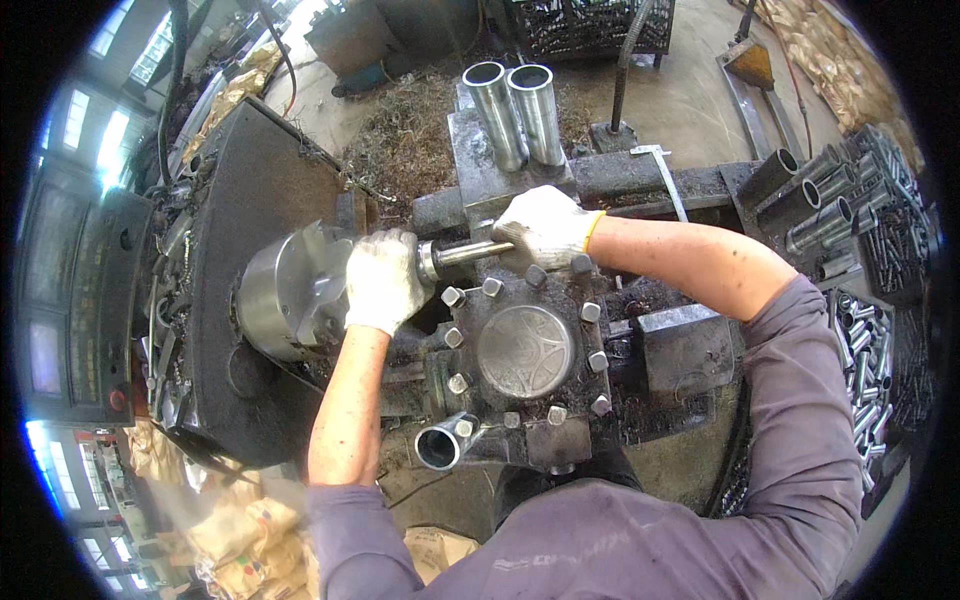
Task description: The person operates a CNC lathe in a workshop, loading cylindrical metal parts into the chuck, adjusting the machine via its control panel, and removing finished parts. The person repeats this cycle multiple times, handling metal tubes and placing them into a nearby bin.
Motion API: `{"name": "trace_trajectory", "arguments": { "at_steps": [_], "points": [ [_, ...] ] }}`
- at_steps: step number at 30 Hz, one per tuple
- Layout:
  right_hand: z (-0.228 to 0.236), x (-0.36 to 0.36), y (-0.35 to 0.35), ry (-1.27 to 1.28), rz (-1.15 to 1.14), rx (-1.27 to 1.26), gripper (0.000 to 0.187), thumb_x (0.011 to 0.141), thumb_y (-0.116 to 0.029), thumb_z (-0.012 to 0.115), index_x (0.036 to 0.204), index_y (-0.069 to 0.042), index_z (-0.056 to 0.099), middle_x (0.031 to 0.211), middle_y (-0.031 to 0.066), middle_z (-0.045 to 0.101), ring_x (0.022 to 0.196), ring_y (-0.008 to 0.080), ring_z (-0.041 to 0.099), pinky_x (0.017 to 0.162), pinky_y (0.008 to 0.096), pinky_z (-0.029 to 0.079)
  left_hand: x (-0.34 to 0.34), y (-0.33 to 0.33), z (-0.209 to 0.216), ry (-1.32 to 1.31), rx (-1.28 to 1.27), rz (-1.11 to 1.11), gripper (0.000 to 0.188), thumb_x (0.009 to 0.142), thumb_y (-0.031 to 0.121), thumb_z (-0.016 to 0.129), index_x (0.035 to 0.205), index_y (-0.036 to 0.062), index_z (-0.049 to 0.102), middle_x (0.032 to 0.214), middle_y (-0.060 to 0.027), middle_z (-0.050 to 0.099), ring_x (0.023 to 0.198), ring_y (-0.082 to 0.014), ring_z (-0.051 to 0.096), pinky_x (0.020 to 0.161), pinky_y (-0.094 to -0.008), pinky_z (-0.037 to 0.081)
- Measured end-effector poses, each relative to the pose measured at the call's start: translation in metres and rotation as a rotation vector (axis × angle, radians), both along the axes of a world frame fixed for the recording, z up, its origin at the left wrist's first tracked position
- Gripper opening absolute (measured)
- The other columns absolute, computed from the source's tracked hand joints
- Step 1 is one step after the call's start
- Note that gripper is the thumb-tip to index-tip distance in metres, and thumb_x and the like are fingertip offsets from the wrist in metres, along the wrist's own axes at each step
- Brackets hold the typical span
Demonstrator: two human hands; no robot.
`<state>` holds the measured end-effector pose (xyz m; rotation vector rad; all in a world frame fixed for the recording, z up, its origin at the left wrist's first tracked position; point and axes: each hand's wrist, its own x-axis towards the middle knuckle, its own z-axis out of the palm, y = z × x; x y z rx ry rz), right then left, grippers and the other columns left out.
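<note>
My left hand (385,280), in a white glove, is closed around the wider, collared end of a steel rod (468,253), close by the jaws of a lathe chuck (282,295). My right hand (545,224), gloved too, is wrapped round the rod's other end. The rod lies almost level above the far side of a square tool post (525,350) with several square-headed bolts. Whether the collared end touches the chuck jaws is hidden behind my left glove.
Two shiny steel tubes (512,115) stand upright on a block beyond my hands. A caliper (666,180) lies right of them. A short tube (438,447) sits at the tool post's near left corner. Several tubes and metal parts (862,370) fill the right side. Shavings (415,130) cover the far floor.
</note>
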<state>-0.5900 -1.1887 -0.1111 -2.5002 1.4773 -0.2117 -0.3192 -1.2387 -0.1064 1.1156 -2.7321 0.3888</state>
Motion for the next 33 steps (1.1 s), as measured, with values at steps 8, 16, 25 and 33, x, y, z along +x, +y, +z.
{"name": "trace_trajectory", "arguments": {
  "at_steps": [8, 16, 25, 33],
  "points": [
    [-0.008, 0.002, -0.005, -0.085, 0.045, -0.073, 0.021, 0.083, -0.034, 0.074, 0.092, -0.016, 0.08, 0.079, 0.0139, 0.075, 0.075, 0.0381, 0.074, 0.069, 0.0494, 0.058, -0.001, 0.001, 0.0, -0.013, 0.065, 0.029, 0.034, 0.067, 0.02, 0.087, 0.095, 0.0076, 0.072, 0.095, -0.0163, 0.073, 0.094, -0.0365, 0.072, 0.087, -0.0475, 0.057],
    [-0.002, 0.005, -0.007, 0.054, 0.026, -0.003, 0.017, 0.088, -0.02, 0.071, 0.101, -0.014, 0.081, 0.094, 0.0133, 0.079, 0.087, 0.0322, 0.077, 0.079, 0.0426, 0.062, -0.004, 0.004, 0.006, -0.047, 0.064, 0.052, 0.04, 0.065, 0.022, 0.089, 0.1, 0.0086, 0.074, 0.098, -0.0161, 0.074, 0.095, -0.0377, 0.072, 0.087, -0.0476, 0.058],
    [-0.002, -0.005, -0.002, 0.033, 0.053, -0.042, 0.02, 0.088, -0.029, 0.074, 0.102, -0.018, 0.083, 0.09, 0.0107, 0.078, 0.082, 0.0326, 0.076, 0.074, 0.0448, 0.06, 0.001, 0.004, 0.004, -0.024, 0.039, 0.059, 0.04, 0.064, 0.028, 0.091, 0.094, 0.0094, 0.072, 0.098, -0.0152, 0.074, 0.095, -0.0369, 0.072, 0.087, -0.0473, 0.059],
    [-0.006, -0.004, -0.006, 0.052, 0.029, -0.037, 0.021, 0.082, -0.028, 0.078, 0.097, -0.015, 0.083, 0.089, 0.0131, 0.078, 0.082, 0.0349, 0.076, 0.074, 0.046, 0.06, 0.005, -0.002, 0.0, -0.037, 0.048, 0.034, 0.049, 0.064, 0.035, 0.094, 0.101, 0.0098, 0.074, 0.102, -0.0129, 0.074, 0.099, -0.0347, 0.072, 0.087, -0.0474, 0.059]
  ]
}}
